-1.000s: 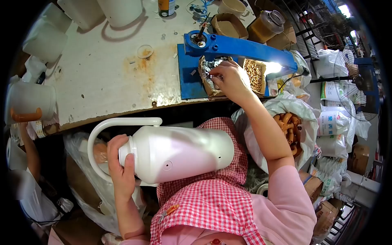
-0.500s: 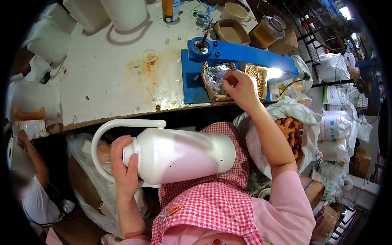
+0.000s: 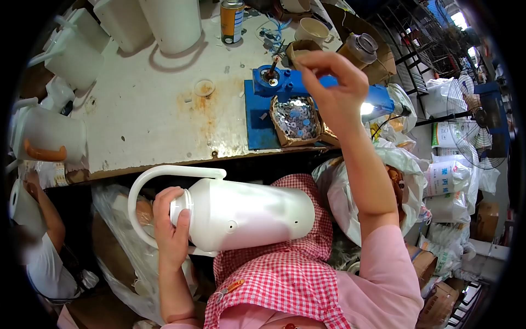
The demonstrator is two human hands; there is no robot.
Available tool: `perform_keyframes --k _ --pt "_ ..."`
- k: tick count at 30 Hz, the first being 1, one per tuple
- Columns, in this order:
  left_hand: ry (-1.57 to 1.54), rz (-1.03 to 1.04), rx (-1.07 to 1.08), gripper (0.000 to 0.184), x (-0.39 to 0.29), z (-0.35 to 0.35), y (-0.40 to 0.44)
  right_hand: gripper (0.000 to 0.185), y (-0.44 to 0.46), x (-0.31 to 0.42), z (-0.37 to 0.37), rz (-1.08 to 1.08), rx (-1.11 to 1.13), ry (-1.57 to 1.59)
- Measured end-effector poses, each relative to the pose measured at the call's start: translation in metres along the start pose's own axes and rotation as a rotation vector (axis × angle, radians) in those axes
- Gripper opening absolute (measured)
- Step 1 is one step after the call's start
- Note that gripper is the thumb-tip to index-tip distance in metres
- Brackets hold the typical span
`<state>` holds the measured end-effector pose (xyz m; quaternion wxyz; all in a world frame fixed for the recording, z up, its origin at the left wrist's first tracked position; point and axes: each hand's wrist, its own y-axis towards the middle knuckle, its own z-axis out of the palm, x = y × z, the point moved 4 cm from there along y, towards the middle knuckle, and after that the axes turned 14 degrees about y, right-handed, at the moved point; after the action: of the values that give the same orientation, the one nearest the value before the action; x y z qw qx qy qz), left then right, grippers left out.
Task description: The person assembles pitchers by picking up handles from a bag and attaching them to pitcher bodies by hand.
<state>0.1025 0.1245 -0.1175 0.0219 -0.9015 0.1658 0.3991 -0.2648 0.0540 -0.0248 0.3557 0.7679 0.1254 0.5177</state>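
A white thermos jug (image 3: 257, 216) with a large curved handle lies sideways across my lap. My left hand (image 3: 171, 227) is closed round its neck, thumb on the near side. The jug's body shows a small round hole, with a smaller dark mark near its base end. Above the arm of a blue bench press (image 3: 293, 82) is my right hand (image 3: 339, 88), raised with thumb and fingers pinched together. Whatever it may hold is too small to make out. Just below that hand sits a cardboard box of metal washers (image 3: 297, 118); a second box is mostly hidden behind my wrist.
A lit lamp (image 3: 367, 108) shines beside the press arm. White jug bodies (image 3: 170, 24) and a spray can (image 3: 232, 22) stand on the worktable (image 3: 153, 104). To the right is a plastic bag (image 3: 342, 192) of brown handles. Another person's arm (image 3: 49, 211) shows at left.
My right hand has lifted out of the washer box and moved up over the press arm, still pinched. The left hand and jug have shifted only slightly with the view.
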Motion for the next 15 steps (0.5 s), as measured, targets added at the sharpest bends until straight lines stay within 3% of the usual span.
perform_keyframes --k 7,9,15 --pt "-0.019 -0.013 -0.027 0.037 0.002 -0.001 -0.004 0.013 0.021 -0.007 0.019 -0.348 0.174 -0.27" --pt "-0.008 -0.018 -0.018 0.036 0.001 -0.002 -0.003 0.013 0.019 -0.003 0.022 -0.565 0.196 -0.451" --pt "-0.001 -0.008 -0.008 0.03 0.002 -0.001 0.002 0.017 0.017 -0.001 0.025 -0.634 0.305 -0.559"
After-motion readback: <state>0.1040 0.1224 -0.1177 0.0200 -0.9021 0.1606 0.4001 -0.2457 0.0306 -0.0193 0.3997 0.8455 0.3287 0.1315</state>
